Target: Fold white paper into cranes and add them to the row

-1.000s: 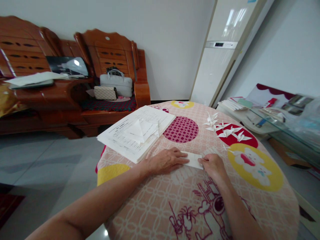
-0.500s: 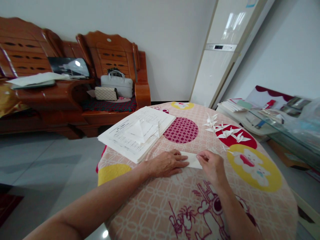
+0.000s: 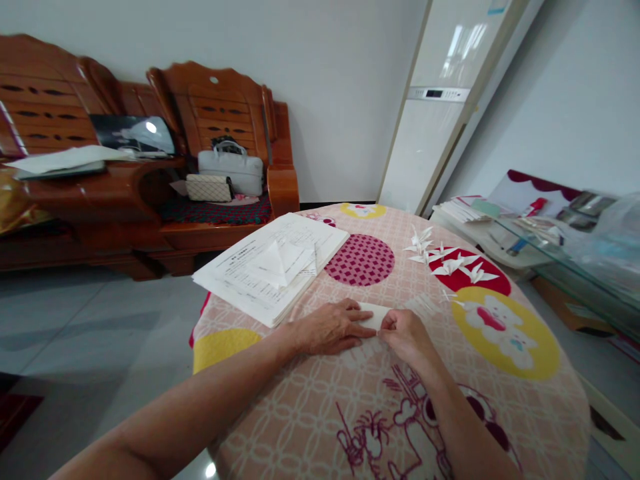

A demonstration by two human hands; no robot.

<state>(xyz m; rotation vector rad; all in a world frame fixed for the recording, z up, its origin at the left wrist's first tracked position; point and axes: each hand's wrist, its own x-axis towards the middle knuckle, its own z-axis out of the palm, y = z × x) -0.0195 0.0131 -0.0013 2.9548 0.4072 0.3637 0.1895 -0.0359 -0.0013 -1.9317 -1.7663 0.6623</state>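
Observation:
A folded strip of white paper (image 3: 375, 315) lies flat on the patterned tablecloth (image 3: 310, 400). My left hand (image 3: 336, 327) rests palm down on its left part, fingers stretched out and pressing it to the table. At the paper's right end, my right hand (image 3: 406, 335) pinches the near edge between thumb and fingers; the hand covers that end. Several white paper cranes (image 3: 453, 265) stand farther back on the right. On the left is a stack of printed sheets (image 3: 235, 283) with folded white paper pieces (image 3: 275, 262) on top.
Thin white paper scraps (image 3: 447, 294) lie right of my right hand. Beyond the table stand a wooden chair (image 3: 283, 173) holding a grey bag (image 3: 240, 171) and a small quilted purse (image 3: 207, 188). A glass-topped side table (image 3: 560, 267) with clutter borders the right side.
My right hand has slid left and slightly nearer along the paper, closer to my left hand. My left hand stays flat in place.

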